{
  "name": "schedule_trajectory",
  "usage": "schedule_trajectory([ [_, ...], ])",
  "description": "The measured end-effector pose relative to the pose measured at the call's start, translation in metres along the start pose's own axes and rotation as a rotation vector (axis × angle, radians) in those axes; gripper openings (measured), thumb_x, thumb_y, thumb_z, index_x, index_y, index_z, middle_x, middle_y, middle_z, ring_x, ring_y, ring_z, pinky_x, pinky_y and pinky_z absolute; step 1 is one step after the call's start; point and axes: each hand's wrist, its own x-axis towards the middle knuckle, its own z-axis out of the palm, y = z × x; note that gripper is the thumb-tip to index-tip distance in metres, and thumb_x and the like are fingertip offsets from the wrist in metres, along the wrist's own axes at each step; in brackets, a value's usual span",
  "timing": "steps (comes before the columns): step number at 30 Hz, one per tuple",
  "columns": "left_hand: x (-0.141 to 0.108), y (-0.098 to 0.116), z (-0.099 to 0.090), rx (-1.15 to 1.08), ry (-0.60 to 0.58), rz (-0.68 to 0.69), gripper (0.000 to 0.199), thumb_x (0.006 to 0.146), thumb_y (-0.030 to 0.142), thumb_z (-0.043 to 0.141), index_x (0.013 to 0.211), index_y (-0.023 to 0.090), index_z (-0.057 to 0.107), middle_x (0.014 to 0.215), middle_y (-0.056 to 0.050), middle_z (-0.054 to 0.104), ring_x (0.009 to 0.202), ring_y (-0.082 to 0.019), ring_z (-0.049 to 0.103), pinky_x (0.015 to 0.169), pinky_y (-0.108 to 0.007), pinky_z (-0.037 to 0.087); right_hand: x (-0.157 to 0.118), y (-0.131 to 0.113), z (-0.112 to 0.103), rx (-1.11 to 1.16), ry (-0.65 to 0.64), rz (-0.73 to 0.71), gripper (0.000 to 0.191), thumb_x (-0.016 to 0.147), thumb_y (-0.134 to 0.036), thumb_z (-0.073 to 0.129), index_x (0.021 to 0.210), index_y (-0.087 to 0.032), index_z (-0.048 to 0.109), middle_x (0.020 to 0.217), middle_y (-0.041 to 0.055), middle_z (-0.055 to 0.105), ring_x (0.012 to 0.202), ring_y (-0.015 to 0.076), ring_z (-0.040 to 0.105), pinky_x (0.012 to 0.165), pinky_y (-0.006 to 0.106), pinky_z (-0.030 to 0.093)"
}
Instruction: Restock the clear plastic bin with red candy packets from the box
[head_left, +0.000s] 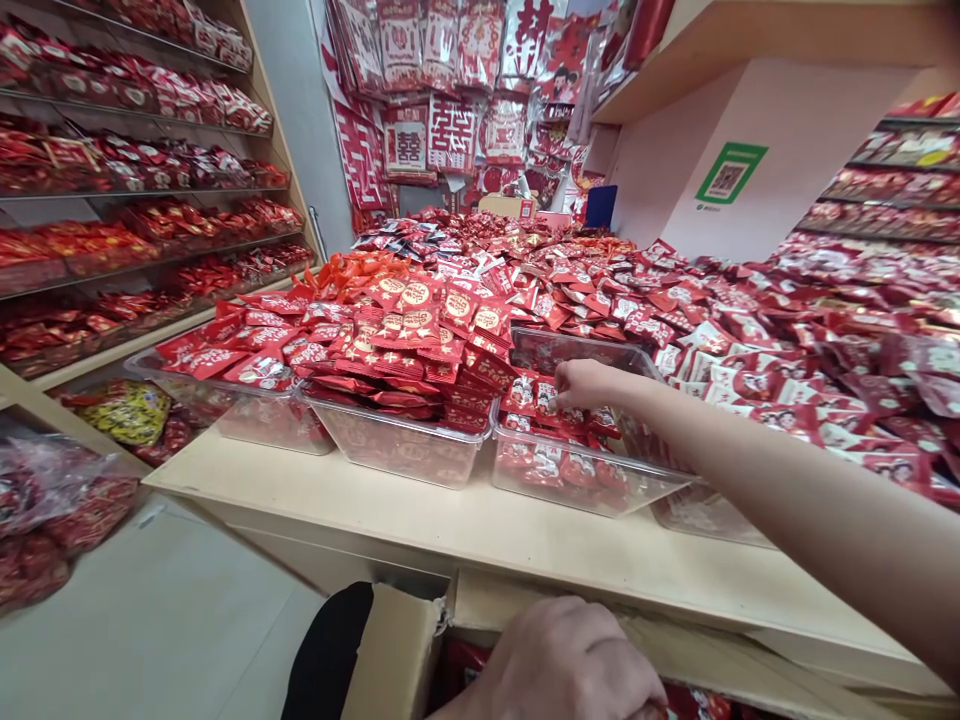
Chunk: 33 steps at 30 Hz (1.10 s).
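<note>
My right hand (pixel 589 386) reaches into a clear plastic bin (pixel 555 447) on the counter. Its fingers are curled down against small red and white candy packets (pixel 546 460); whatever is between them is hidden. My left hand (pixel 566 665) is lower, over an open cardboard box (pixel 397 650) in front of the counter. Its fingers are closed, the knuckles face up, and its fingertips are out of sight. Red packets (pixel 697 702) show inside the box beside it. Left of my right hand, another clear bin (pixel 397 452) is heaped with red and gold packets (pixel 420 330).
The pale wooden counter (pixel 420 525) carries more heaped bins, with red packets (pixel 750 370) piled to the right. Stocked shelves (pixel 142 190) line the left side. Red decorations (pixel 450 130) hang at the back. Bagged packets (pixel 60 510) are on the lower left.
</note>
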Motion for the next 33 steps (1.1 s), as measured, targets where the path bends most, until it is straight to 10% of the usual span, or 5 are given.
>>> schedule_trajectory([
  [10, 0.001, 0.002, -0.003, -0.021, -0.012, -0.020, 0.015, 0.078, 0.019, 0.051, 0.068, 0.014, 0.061, 0.058, 0.000, 0.059, 0.053, -0.010, 0.050, 0.048, -0.021, 0.038, -0.020, -0.041, 0.001, -0.110, -0.018, -0.565, 0.023, 0.067, -0.012, 0.052, 0.089, -0.015, 0.059, 0.086, 0.0084, 0.065, 0.075, 0.0192, 0.059, 0.060, 0.025, 0.040],
  [33, 0.005, 0.004, -0.009, -0.054, -0.041, -0.020, 0.015, 0.079, 0.014, 0.045, 0.071, 0.014, 0.059, 0.062, -0.001, 0.063, 0.056, -0.010, 0.052, 0.052, -0.021, 0.041, -0.050, -0.007, -0.048, 0.320, 0.127, -0.320, 0.009, 0.073, -0.022, 0.051, 0.076, -0.017, 0.058, 0.068, -0.0004, 0.061, 0.058, 0.0105, 0.052, 0.052, 0.020, 0.036],
])
